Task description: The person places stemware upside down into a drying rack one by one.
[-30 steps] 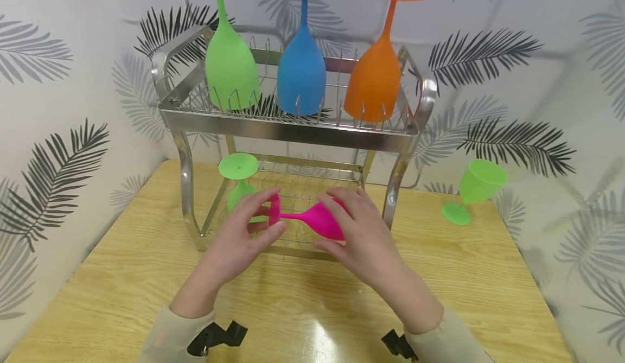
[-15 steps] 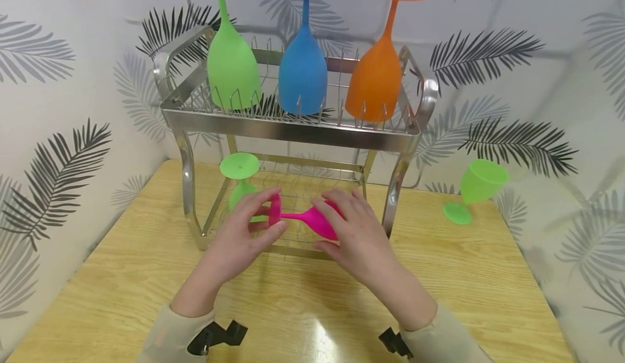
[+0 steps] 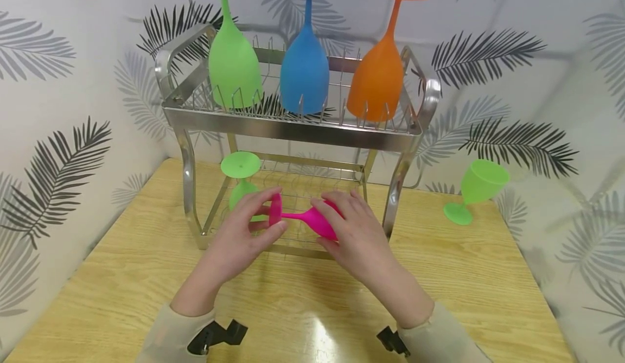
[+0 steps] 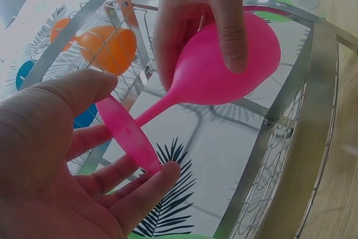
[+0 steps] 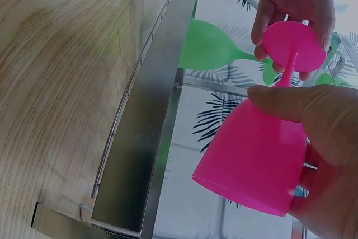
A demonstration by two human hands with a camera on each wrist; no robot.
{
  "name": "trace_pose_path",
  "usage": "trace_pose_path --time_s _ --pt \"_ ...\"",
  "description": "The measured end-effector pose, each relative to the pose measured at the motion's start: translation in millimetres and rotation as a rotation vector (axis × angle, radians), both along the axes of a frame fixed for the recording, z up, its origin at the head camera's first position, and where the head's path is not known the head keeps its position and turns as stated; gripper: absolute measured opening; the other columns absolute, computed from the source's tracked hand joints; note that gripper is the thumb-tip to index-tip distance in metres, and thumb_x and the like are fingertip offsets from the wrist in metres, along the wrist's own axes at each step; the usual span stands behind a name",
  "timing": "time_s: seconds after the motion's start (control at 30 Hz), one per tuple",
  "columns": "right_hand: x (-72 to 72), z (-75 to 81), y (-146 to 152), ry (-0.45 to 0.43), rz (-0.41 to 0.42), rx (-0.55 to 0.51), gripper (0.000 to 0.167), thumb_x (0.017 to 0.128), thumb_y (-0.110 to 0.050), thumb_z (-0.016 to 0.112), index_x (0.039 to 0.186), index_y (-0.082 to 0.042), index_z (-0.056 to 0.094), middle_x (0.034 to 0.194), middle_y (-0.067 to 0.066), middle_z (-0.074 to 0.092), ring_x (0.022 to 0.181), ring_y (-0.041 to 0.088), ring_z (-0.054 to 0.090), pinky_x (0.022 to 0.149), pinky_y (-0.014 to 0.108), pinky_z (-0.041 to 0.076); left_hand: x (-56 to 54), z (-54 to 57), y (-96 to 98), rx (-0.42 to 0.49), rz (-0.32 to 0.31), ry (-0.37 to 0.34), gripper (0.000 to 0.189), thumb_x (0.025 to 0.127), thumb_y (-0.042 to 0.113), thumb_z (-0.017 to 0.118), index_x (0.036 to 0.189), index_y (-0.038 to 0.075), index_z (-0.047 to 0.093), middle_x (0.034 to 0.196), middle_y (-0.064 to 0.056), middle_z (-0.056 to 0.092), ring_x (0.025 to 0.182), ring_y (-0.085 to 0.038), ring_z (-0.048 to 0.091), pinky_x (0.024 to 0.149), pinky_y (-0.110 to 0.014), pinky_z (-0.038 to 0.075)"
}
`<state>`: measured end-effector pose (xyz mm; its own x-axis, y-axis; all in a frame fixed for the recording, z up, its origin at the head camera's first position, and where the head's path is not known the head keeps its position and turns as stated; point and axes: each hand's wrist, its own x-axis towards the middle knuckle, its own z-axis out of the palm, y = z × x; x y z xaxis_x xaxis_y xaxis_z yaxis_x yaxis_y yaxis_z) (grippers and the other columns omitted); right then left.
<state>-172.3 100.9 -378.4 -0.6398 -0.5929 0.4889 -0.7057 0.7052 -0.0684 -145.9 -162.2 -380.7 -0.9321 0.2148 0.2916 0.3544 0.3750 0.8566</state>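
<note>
A pink goblet [image 3: 319,223] is held on its side in front of the rack's lower tier, foot to the left and bowl to the right. My left hand [image 3: 244,230] pinches the rim of its foot between thumb and fingers. Around the bowl, my right hand [image 3: 356,238] grips with thumb and fingers, covering most of it in the head view. The right wrist view shows the wide mouth of the pink bowl [image 5: 251,160] facing away from the left hand. Just behind the left hand, a green goblet [image 3: 241,166] stands upside down on the lower tier, partly hidden.
A two-tier metal dish rack [image 3: 293,129] stands against the patterned wall. Upside down on its top tier are a green goblet [image 3: 235,70], a blue goblet [image 3: 305,70] and an orange goblet [image 3: 376,78]. Another green goblet [image 3: 483,183] stands upright on the wooden table [image 3: 439,265], right of the rack.
My right hand has slid slightly left along the pink bowl, covering more of it. The left hand keeps its pinch on the foot in nearly the same place.
</note>
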Motion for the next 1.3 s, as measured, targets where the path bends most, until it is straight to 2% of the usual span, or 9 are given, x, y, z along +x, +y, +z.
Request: trace_pose_path --time_s 0.57,0.87,1.1,1.3 --pt "-1.0 -4.7 -2.1 0.023 -0.024 0.015 0.076 0.085 -0.020 0.100 0.152 -0.012 0.065 0.148 0.010 0.063 0.138 0.034 0.059 0.128 0.055 0.039 0.9 -0.4 -0.3 -0.005 0.007 0.005 0.070 0.103 0.020 0.082 0.166 0.016 0.050 0.156 -0.010 0.056 0.138 -0.035 0.060 0.108 -0.049 0.060" --pt "-2.1 -8.2 -3.5 0.025 -0.039 -0.007 0.073 0.085 -0.021 0.099 0.150 -0.012 0.065 0.148 0.011 0.064 0.137 0.034 0.060 0.124 0.055 0.045 1.1 -1.1 -2.2 0.054 -0.014 -0.016 0.072 0.105 0.018 0.079 0.168 0.012 0.044 0.160 -0.009 0.054 0.147 -0.036 0.055 0.114 -0.052 0.055" --pt "-4.0 -12.8 -5.6 0.031 -0.046 -0.072 0.070 0.089 -0.024 0.096 0.151 -0.011 0.065 0.145 0.012 0.064 0.134 0.036 0.061 0.116 0.055 0.053 2.6 -2.8 -6.9 0.065 -0.018 -0.013 0.071 0.107 0.019 0.077 0.169 0.012 0.043 0.167 -0.010 0.048 0.151 -0.037 0.051 0.114 -0.049 0.055" --pt "-5.5 -17.7 -8.6 0.043 -0.051 -0.160 0.073 0.089 -0.025 0.096 0.152 -0.009 0.064 0.145 0.013 0.064 0.131 0.038 0.063 0.106 0.054 0.060 6.2 -2.8 -11.5 0.074 -0.005 -0.006 0.071 0.108 0.018 0.075 0.169 0.010 0.042 0.172 -0.011 0.042 0.152 -0.043 0.048 0.116 -0.054 0.053"
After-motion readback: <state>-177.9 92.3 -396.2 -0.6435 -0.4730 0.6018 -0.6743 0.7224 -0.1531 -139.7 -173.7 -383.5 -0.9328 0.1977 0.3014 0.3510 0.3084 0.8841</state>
